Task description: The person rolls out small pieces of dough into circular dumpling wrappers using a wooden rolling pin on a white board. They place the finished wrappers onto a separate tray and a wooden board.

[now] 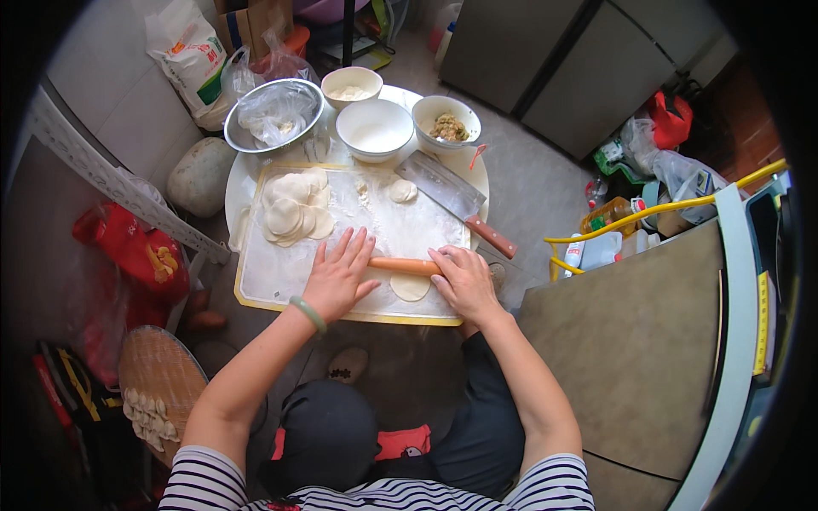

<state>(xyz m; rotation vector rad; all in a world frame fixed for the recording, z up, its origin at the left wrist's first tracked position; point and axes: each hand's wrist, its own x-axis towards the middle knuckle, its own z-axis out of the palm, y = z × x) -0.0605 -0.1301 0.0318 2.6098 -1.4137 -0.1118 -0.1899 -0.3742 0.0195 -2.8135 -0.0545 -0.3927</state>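
A wooden rolling pin (401,265) lies across a flat round dough wrapper (409,289) near the front of a floured board (377,310). My left hand (339,271) rests over the pin's left end, fingers spread and thumb on the near side. Curled over the right end is my right hand (465,281), its fingertips on the pin. Both pin ends are hidden by the hands. A heap of overlapping rolled wrappers (294,207) sits on the board's left part. Small flattened dough pieces (402,190) lie at the back, beside a cleaver (447,191) with a wooden handle.
Behind the board stand a steel bowl (233,131) with a plastic bag, a bowl of flour (350,89), a white bowl (375,128) and a bowl of filling (447,131). Shaped dumplings (150,415) lie on a round tray (160,364) at lower left. A cabinet (626,332) borders the right.
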